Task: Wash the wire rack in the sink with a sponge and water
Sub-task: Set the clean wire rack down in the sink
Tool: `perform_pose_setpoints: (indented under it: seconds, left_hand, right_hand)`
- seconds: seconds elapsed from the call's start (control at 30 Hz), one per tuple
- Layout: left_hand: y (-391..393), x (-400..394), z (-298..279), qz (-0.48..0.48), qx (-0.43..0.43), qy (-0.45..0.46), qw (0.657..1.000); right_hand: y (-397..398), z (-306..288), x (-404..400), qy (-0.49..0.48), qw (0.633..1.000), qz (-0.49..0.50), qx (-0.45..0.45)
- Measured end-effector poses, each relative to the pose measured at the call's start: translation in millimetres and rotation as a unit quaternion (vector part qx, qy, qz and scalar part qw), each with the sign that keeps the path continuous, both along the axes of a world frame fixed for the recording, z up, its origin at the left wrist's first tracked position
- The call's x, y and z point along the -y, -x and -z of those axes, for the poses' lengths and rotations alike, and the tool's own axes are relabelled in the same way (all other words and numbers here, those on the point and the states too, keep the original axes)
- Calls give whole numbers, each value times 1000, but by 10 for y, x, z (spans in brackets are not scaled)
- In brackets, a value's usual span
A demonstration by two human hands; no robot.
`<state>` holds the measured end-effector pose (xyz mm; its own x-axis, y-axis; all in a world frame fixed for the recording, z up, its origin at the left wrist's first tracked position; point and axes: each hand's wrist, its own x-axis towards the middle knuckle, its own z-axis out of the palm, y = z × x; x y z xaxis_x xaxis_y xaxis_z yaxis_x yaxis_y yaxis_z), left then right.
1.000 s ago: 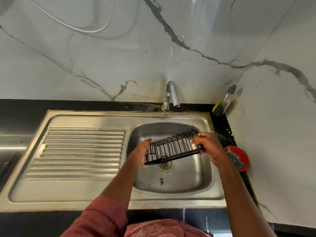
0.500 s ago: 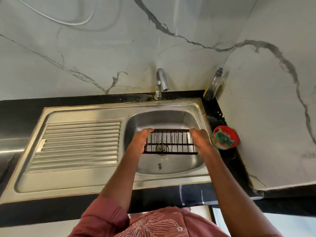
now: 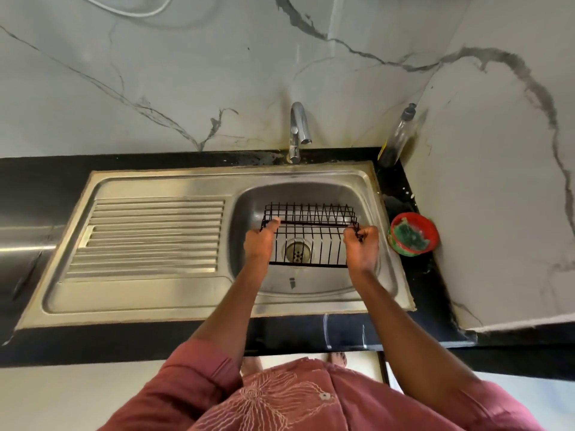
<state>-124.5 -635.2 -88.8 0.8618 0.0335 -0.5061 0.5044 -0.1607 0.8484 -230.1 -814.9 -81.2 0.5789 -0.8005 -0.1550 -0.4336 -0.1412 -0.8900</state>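
Observation:
A black wire rack (image 3: 311, 225) is held level inside the steel sink basin (image 3: 252, 206), above the drain (image 3: 298, 251). My left hand (image 3: 259, 242) grips its left end and my right hand (image 3: 362, 247) grips its right end. A green sponge (image 3: 410, 236) lies in a red bowl (image 3: 431, 225) on the black counter right of the basin. The chrome tap (image 3: 299, 129) stands behind the basin, and no water runs from it.
A ribbed steel drainboard (image 3: 149, 237) fills the sink's left half. A clear soap bottle (image 3: 398, 138) leans in the back right corner. Marble walls close in behind and to the right. The black counter edge (image 3: 124, 340) runs along the front.
The rack went from tilted above the basin to level and lower inside it, with both hands still on its ends. The camera view shifted back and down.

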Motion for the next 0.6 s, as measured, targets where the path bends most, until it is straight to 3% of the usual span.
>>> perform_pose_setpoints:
  seconds: [0.17, 0.33, 0.5, 0.53, 0.6]
  left_hand:
    - [163, -84, -24, 31, 43, -44, 998]
    - [282, -183, -19, 42, 178, 17, 983]
    - [324, -205, 8, 78, 359, -36, 929]
    - [301, -189, 11, 82, 346, -54, 933]
    - [195, -84, -51, 80, 211, -122, 967]
  right_hand:
    - [22, 218, 34, -93, 996, 3, -3]
    - [-123, 43, 118, -123, 989, -46, 61]
    - [-24, -37, 56, 71, 989, -66, 112]
    - [-39, -13, 55, 94, 989, -68, 94]
    - [-166, -28, 90, 79, 996, -43, -8]
